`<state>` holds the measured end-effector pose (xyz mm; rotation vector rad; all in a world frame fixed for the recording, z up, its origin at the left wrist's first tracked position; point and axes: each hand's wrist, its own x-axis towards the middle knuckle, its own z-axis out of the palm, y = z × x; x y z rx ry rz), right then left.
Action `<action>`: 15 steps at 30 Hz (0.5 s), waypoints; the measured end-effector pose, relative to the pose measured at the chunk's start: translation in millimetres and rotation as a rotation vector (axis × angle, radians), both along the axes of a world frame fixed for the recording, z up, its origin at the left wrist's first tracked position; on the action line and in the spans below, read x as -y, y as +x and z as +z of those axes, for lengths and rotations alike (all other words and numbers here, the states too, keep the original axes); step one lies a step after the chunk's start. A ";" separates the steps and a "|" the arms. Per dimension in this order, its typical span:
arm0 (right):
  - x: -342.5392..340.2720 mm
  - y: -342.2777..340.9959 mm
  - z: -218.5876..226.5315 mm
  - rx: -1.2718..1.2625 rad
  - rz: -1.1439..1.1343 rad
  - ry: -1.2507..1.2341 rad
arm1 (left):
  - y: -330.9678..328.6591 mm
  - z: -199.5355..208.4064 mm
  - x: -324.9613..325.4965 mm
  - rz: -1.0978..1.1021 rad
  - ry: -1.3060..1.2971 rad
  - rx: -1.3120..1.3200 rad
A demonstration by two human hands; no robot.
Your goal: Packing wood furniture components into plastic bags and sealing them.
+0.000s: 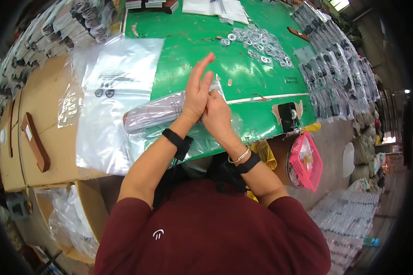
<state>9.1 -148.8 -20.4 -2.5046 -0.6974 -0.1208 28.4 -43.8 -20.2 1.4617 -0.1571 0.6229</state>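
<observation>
A clear plastic bag (167,107) with long brown wooden-looking pieces inside lies at the green table's near edge. My left hand (196,96) rests edge-on over the bag's right part, its fingers stretched out and pointing away from me. Close against it, my right hand (218,114) is closed, with its fingertips at the bag's right end. Clear film shows just beyond those fingers; part of the grip is hidden behind the left hand. Left of the bag, a stack of large flat clear bags (119,68) with dark printed marks overlaps the table and the cardboard.
Small bagged ring-shaped parts (261,43) lie on the far green table (192,46). A black tape dispenser-like object (288,117) sits at the right edge, above a pink basket (305,160). One brown wooden piece (34,142) rests on cardboard (62,156). Bagged stacks (330,73) stand right.
</observation>
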 end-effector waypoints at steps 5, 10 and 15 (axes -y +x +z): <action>-7.8 -11.0 -0.2 0.082 -0.005 0.185 | -37.1 26.1 -15.1 0.030 0.638 -0.126; 1.0 -47.5 1.2 0.121 0.096 0.162 | -30.0 -18.8 -33.4 0.006 0.524 -0.088; 61.5 -96.8 74.8 -0.398 0.459 0.460 | -39.8 -13.0 -38.0 0.067 0.600 -0.163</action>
